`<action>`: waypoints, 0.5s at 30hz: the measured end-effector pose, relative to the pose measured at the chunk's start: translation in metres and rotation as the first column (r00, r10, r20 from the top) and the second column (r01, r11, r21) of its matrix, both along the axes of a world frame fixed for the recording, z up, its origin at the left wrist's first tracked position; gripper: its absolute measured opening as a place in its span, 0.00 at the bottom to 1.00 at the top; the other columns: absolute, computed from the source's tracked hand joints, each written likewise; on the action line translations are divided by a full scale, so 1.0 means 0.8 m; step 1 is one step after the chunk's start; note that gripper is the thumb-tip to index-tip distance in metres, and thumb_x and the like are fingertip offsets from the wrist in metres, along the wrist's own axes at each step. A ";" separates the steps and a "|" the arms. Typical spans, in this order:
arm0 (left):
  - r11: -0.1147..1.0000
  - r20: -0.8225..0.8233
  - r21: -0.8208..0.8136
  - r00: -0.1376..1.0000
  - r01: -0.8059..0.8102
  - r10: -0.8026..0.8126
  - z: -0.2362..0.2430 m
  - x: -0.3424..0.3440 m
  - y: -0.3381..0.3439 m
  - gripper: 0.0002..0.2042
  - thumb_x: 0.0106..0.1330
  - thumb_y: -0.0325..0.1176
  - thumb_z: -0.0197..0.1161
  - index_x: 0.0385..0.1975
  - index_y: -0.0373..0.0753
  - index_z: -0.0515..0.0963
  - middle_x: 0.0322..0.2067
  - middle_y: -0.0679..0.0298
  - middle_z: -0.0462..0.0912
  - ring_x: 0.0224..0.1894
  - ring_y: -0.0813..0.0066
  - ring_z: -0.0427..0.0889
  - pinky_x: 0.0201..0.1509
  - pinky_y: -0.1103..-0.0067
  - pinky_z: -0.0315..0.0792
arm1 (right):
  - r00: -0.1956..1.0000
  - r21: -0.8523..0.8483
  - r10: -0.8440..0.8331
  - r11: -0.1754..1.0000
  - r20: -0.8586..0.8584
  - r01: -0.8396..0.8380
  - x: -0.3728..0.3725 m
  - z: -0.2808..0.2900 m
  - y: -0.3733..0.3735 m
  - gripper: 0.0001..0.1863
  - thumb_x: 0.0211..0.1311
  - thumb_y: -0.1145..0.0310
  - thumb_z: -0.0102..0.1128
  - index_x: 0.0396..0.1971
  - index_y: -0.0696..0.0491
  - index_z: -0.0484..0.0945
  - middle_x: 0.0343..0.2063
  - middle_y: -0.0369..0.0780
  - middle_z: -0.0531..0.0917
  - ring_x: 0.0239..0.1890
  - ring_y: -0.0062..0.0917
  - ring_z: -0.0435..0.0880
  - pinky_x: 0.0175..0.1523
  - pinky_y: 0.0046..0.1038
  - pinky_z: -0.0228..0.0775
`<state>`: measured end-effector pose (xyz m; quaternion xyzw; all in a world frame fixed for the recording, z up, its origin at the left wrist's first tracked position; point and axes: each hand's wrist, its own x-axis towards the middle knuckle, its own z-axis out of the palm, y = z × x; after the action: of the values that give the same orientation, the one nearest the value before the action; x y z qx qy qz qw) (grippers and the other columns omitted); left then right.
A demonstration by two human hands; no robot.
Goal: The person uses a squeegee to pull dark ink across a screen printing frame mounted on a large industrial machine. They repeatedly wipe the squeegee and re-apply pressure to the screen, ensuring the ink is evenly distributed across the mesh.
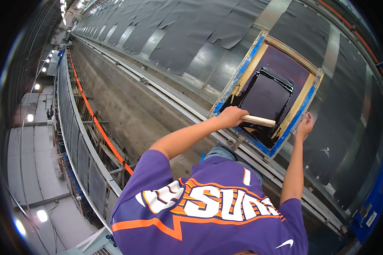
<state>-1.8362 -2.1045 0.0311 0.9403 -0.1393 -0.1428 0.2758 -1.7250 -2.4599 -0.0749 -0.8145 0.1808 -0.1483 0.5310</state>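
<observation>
A wooden printing frame (238, 80) edged with blue tape lies on the long table, its dark screen (268, 95) smeared with black ink. My left hand (231, 116) is closed around the pale wooden handle of a squeegee (259, 121), which lies across the near end of the screen. My right hand (304, 125) rests with fingers spread on the frame's near right edge, pressing it against the table. My purple shirt (208, 212) fills the lower middle of the view.
Several dark grey cloth pieces (187, 34) lie in a row along the long table, one (340, 127) just right of the frame. A metal rail (174, 104) runs along the table's near edge, beside a concrete aisle (115, 97). Another long table with an orange strip (93, 114) stands at left.
</observation>
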 end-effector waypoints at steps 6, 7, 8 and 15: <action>0.938 -0.365 0.016 0.875 0.347 -0.317 -0.014 0.099 0.011 0.20 0.50 0.31 0.73 0.46 0.40 0.85 0.38 0.50 0.87 0.45 0.51 0.85 0.49 0.64 0.77 | 1.000 -0.135 -0.011 0.991 0.004 0.011 -0.001 -0.011 -0.004 0.14 0.73 0.59 0.56 0.48 0.52 0.82 0.32 0.41 0.86 0.34 0.28 0.84 0.43 0.30 0.73; 0.910 -0.453 0.005 0.812 0.415 -0.368 -0.020 0.122 0.006 0.23 0.48 0.31 0.75 0.48 0.40 0.84 0.38 0.54 0.88 0.45 0.55 0.86 0.46 0.66 0.80 | 0.999 -0.171 -0.013 0.985 0.030 0.018 0.000 -0.017 -0.008 0.14 0.73 0.59 0.56 0.48 0.52 0.82 0.34 0.42 0.87 0.36 0.31 0.85 0.45 0.31 0.74; 0.915 -0.580 -0.060 0.732 0.399 -0.358 -0.039 0.144 0.004 0.23 0.48 0.31 0.76 0.48 0.41 0.84 0.39 0.56 0.88 0.44 0.57 0.86 0.45 0.66 0.81 | 0.998 -0.205 -0.019 0.978 0.054 0.030 -0.001 -0.021 -0.011 0.15 0.73 0.59 0.56 0.49 0.52 0.82 0.37 0.44 0.87 0.38 0.35 0.86 0.48 0.33 0.74; 0.913 -0.700 -0.177 0.605 0.367 -0.379 -0.043 0.263 0.014 0.25 0.49 0.33 0.77 0.50 0.39 0.84 0.39 0.61 0.87 0.39 0.68 0.83 0.47 0.71 0.77 | 0.931 -0.657 0.338 0.671 -0.141 -0.343 0.038 0.115 0.005 0.27 0.62 0.47 0.66 0.55 0.47 0.83 0.54 0.48 0.79 0.57 0.44 0.76 0.63 0.42 0.67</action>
<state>-1.6255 -2.0934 -0.0033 0.7552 -0.2135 -0.5534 0.2790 -1.6943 -2.4563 0.0173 -0.9701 -0.0378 -0.0986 0.2186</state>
